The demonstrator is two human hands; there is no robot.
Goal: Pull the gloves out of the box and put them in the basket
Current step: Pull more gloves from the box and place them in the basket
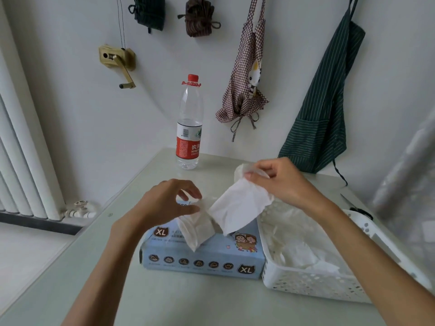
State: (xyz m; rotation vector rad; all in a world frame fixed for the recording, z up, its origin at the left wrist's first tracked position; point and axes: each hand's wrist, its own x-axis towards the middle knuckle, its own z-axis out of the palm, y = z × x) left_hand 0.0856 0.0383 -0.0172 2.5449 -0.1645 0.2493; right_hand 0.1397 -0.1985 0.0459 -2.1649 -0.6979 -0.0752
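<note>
Both hands on gloves above the box, basket part filled.

Right hand point(280, 182) fingers pinch a white glove point(237, 208), lifted clear between box and basket. Left hand point(169, 201) thumb and fingers pinch a second glove point(197, 227) sticking up out of the blue box point(202, 260) top. Box sits near the tabletop point(164, 300) front edge, touching or just beside the white perforated basket point(306, 282) at the right edge; loose gloves point(303, 250) lie inside it. Water bottle point(189, 123) upright at the back edge.
</note>
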